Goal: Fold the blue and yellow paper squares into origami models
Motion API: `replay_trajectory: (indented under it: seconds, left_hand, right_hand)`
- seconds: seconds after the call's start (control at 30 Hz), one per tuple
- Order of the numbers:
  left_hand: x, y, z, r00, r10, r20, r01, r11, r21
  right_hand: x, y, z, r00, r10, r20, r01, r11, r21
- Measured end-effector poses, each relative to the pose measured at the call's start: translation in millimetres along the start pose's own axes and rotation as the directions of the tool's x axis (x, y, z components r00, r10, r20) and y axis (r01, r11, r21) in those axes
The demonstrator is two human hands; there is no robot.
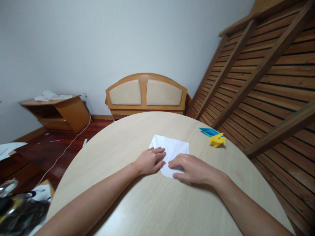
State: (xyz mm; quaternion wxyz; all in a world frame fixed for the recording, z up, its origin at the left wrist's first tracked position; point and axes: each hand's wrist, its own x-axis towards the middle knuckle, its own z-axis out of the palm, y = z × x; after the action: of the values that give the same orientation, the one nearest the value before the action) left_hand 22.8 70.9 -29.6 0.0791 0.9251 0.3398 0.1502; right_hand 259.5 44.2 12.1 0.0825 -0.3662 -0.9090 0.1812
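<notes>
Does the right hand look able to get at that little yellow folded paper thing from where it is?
Probably yes. The right hand rests on the white paper, and only bare table lies between it and the yellow paper figure, beside the blue paper.

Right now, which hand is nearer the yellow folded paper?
Right. The right hand rests on the white paper, below-left of the yellow folded paper; the left hand lies farther left.

A room in a home, seemingly a bedroom in disarray. A padded wooden headboard (146, 93) leans against a plain white wall (98, 39), a slatted wooden bed frame (265, 75) stands propped on end at the right, and a low wooden bedside cabinet (59, 113) sits on dark red floorboards (61, 147) beyond a round pale surface (147, 203).
</notes>
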Motion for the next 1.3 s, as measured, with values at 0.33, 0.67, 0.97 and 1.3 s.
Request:
replay_trajectory:
  seconds: [0.33, 0.67, 0.97, 1.3]
  left_hand:
    - [-2, -1, 0.6, 0.971, -0.123, 0.204, 0.117, 0.992, 0.043]
    - [-2, -6, 5.6, 0.945, -0.265, 0.194, 0.24, 0.96, 0.143]
    - [-3, -7, 7.5, 0.967, -0.174, 0.186, 0.155, 0.981, 0.114]
    - [-3, -8, 2.1, 0.959, -0.154, 0.236, 0.138, 0.987, 0.082]
  right_hand:
    - [-15, 34, -7, 0.973, 0.204, 0.111, -0.21, 0.976, 0.05]
    - [-12, 28, -8, 0.963, 0.217, 0.157, -0.226, 0.973, 0.043]
    - [-12, 25, -7, 0.977, 0.189, 0.1, -0.188, 0.982, -0.025]
    - [-11, 22, -1, 0.99, 0.137, 0.029, -0.132, 0.984, -0.122]
